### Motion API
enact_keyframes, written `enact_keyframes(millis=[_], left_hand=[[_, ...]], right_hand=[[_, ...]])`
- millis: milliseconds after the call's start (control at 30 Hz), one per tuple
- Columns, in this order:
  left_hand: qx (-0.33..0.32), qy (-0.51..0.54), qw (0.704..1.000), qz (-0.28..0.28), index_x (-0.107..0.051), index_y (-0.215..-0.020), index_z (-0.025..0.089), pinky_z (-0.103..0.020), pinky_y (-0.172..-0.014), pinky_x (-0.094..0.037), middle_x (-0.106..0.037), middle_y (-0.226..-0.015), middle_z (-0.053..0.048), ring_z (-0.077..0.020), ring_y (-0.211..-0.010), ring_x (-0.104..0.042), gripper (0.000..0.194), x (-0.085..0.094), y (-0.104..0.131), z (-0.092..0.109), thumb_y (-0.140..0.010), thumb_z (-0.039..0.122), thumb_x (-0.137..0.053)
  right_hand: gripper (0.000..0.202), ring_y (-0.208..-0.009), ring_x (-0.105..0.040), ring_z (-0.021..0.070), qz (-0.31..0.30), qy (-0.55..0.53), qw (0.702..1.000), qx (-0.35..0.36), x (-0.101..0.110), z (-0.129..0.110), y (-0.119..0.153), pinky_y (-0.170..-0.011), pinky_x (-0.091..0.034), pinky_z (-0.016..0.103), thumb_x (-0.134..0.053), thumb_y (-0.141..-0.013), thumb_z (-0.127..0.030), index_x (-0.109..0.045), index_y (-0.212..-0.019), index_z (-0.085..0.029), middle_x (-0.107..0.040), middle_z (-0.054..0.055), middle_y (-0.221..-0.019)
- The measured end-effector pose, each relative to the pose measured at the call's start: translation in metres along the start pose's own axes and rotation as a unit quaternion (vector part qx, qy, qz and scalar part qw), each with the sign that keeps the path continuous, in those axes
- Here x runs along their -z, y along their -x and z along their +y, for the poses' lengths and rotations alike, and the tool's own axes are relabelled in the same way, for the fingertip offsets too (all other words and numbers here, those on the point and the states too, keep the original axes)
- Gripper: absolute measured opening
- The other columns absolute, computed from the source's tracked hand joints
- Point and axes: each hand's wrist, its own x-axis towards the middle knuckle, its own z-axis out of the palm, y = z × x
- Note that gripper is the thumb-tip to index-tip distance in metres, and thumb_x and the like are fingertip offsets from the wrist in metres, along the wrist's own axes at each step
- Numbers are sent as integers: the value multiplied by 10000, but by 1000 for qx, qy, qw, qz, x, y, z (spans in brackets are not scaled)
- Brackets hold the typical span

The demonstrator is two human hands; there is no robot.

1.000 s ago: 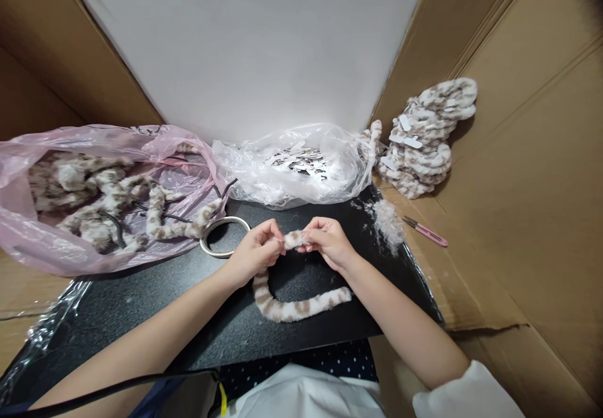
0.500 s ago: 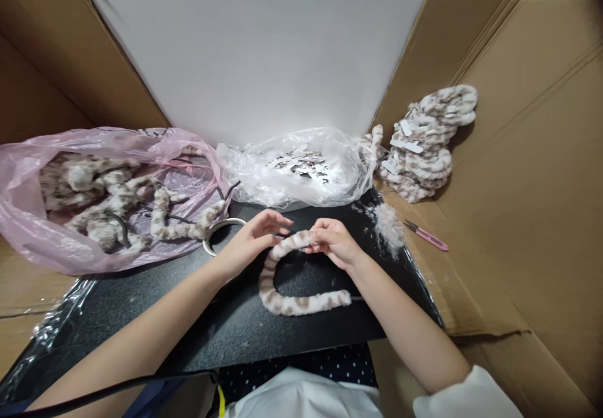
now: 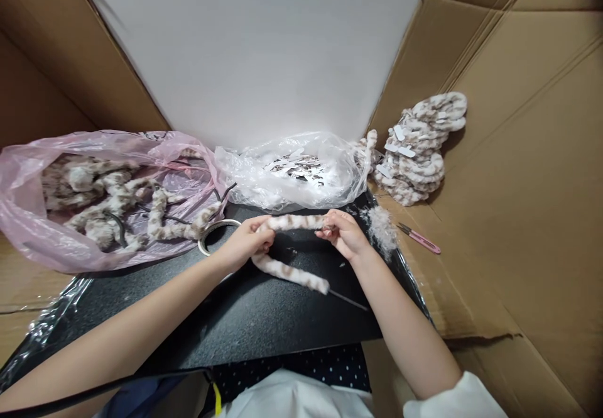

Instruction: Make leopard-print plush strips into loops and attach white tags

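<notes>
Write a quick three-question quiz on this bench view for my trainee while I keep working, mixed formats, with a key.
1. Multiple choice: What colour is the thin wire poking from the lower end of the furry strip?
A) red
B) yellow
C) dark grey

2. True or false: The pink-handled snips lie on the cardboard, to the right of the white fluff.

3. Fill in the blank: Of the left hand and the right hand, the pale ring is nearer the ____ one.

Key: 1 C; 2 true; 3 left
</notes>
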Motion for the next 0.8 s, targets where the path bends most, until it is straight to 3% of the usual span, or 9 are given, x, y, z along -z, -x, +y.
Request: enact_keyframes(millis=[100, 167, 300, 367, 433, 533, 667, 800], left_hand=[[-1, -27, 1000, -14, -550, -791, 177, -212, -571, -449, -582, -689, 29, -118, -615, -539, 138, 15, 9, -1, -661, 199, -595], [-32, -100, 994, -24, -582, -986, 188, -268, -728, -496, -650, -922, -18, -180, -839, -605, 308, 16, 13, 7, -694, 258, -650], [-178, -268, 946, -25, -492, -1258, 203, -331, -868, -474, -619, -1139, -67, -238, -1018, -579, 540, 0, 10, 33, -755, 318, -649], [-245, -315, 915, -53, -538, -1187, 180, -313, -846, -471, -626, -1094, -70, -217, -967, -583, 456, -11, 3, 44, -751, 273, -635], [-258, -341, 898, -101, -604, -980, 160, -252, -699, -462, -639, -880, -28, -160, -768, -573, 253, -20, -4, 48, -735, 218, -609], [-221, -319, 914, -120, -597, -790, 153, -198, -523, -357, -534, -629, 41, -92, -546, -449, 91, -23, -9, 41, -721, 164, -540], [-164, -215, 961, -65, -624, -816, 146, -192, -518, -366, -551, -643, 32, -90, -545, -474, 190, -12, -4, 24, -744, 167, -449], [-135, -179, 974, -26, -603, -741, 154, -178, -498, -339, -532, -594, 45, -83, -537, -455, 111, -1, 5, 10, -743, 182, -496]], right_hand=[[273, -351, -447, 29, -13, -4, 1000, 1, 1, -2, 1, -504, -579, 202, -784, -466, -177, -513, -494, -165, -535, -75, -401], [254, -349, -454, 30, -41, 5, 999, -13, -2, 1, 2, -501, -584, 208, -787, -471, -177, -537, -515, -156, -550, -67, -409], [234, -351, -474, 33, -82, 22, 996, -22, -7, 9, 5, -491, -587, 215, -779, -495, -167, -548, -527, -149, -583, -58, -438], [226, -351, -476, 33, -93, 24, 995, -22, -7, 10, 5, -480, -583, 209, -776, -504, -166, -552, -532, -148, -584, -59, -436], [228, -352, -480, 34, -98, 22, 995, -18, -6, 11, 4, -475, -580, 204, -778, -508, -171, -554, -537, -149, -589, -60, -439], [227, -360, -490, 34, -98, 19, 995, -12, -4, 11, 3, -490, -586, 210, -779, -510, -173, -555, -542, -149, -604, -59, -457], [204, -359, -491, 36, -91, 20, 996, -7, -3, 12, 2, -503, -591, 223, -767, -520, -169, -566, -547, -145, -597, -59, -457], [203, -353, -489, 41, -81, 25, 996, -10, -3, 14, 0, -508, -592, 239, -758, -520, -166, -558, -549, -147, -589, -60, -453]])
